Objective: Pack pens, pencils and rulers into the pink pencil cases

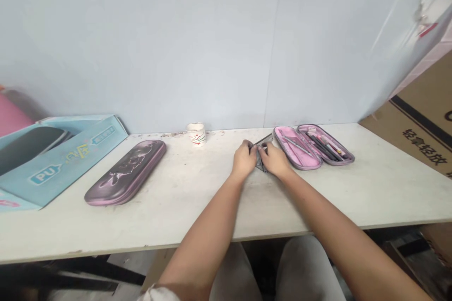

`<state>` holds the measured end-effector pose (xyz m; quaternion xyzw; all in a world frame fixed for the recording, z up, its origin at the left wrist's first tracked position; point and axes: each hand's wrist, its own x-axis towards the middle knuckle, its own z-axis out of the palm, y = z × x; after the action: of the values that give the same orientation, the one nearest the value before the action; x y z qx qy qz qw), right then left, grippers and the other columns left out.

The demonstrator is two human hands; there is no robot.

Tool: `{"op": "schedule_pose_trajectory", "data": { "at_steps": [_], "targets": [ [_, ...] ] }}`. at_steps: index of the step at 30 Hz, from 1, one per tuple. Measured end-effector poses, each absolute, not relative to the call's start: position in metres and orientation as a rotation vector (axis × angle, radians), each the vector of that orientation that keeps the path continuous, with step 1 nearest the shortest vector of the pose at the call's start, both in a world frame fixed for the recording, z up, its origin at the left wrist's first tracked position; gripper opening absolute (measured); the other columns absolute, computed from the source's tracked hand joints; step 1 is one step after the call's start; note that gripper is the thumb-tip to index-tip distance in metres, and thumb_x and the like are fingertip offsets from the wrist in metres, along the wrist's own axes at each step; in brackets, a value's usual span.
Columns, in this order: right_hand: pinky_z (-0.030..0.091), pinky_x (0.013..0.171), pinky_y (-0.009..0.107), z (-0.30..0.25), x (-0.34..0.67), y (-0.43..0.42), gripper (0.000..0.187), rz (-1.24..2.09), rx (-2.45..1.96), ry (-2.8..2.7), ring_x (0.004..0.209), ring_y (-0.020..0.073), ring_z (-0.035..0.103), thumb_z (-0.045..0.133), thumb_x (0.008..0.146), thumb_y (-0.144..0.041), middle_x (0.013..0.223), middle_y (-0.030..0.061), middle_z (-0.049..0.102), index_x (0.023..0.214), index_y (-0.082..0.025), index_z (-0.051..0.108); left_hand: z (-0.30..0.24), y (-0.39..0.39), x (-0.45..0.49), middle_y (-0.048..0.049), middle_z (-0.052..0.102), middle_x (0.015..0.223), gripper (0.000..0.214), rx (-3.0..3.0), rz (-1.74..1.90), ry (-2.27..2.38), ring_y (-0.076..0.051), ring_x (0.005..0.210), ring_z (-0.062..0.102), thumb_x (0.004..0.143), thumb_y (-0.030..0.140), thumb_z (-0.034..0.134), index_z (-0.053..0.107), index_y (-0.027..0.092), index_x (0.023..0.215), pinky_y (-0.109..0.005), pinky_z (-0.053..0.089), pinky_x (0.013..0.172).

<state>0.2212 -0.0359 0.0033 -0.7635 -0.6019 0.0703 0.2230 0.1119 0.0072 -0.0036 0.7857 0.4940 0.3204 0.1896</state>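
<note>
Bare forearms [205, 240] reach forward over a white table [183, 207]. The left hand [243, 160] and right hand [273, 160] are closed, fingers curled, both gripping a grey triangular ruler [261, 163] between them. Just right of the hands lies an open pencil case [296, 148] holding pens [323, 146]. Well left of the hands sit a closed pencil case [125, 172] and a blue box [60, 160], while a small cup [196, 133] stands beyond and left of them.
</note>
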Motion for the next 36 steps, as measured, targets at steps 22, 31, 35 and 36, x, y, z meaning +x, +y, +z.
{"op": "schedule_pose_trajectory", "data": {
  "at_steps": [22,31,35,36],
  "targets": [
    [0.037,0.089,0.034,-0.011,0.323,-0.058,0.035,0.008,-2.043,-1.598,0.102,0.0256,0.050,0.038,0.085,-0.025,0.109,0.0177,0.051,0.110,-0.011,0.058,-0.011,-0.040,0.200,-0.0064,0.057,0.105,0.022,2.652,0.680,1.185,-0.024,0.104,0.046,0.083,0.029,0.040,0.057,0.021,0.095,-0.040,0.036,0.089],
    [0.035,0.082,0.040,-0.009,0.318,-0.069,0.039,-0.248,-2.200,-1.748,0.101,0.0298,0.047,0.033,0.087,-0.030,0.102,0.0171,0.058,0.095,-0.015,0.067,-0.012,-0.038,0.191,-0.0080,0.053,0.110,0.025,2.607,0.740,1.071,-0.020,0.103,0.048,0.084,0.028,0.041,0.052,0.018,0.104,-0.034,0.038,0.091],
    [0.034,0.082,0.041,-0.009,0.318,-0.074,0.039,-0.380,-2.225,-1.718,0.100,0.0302,0.047,0.034,0.086,-0.032,0.102,0.0174,0.058,0.094,-0.014,0.067,-0.002,-0.021,0.162,-0.0091,0.054,0.111,0.027,2.494,0.801,1.252,-0.019,0.108,0.048,0.083,0.027,0.042,0.052,0.016,0.106,-0.031,0.036,0.095],
    [0.033,0.083,0.041,-0.008,0.318,-0.074,0.039,-0.420,-2.210,-1.710,0.101,0.0302,0.047,0.034,0.086,-0.032,0.103,0.0171,0.058,0.097,-0.013,0.066,0.000,-0.015,0.150,-0.0099,0.054,0.110,0.029,2.490,0.782,1.344,-0.020,0.107,0.049,0.083,0.028,0.041,0.053,0.016,0.107,-0.032,0.036,0.095]
  ]
}}
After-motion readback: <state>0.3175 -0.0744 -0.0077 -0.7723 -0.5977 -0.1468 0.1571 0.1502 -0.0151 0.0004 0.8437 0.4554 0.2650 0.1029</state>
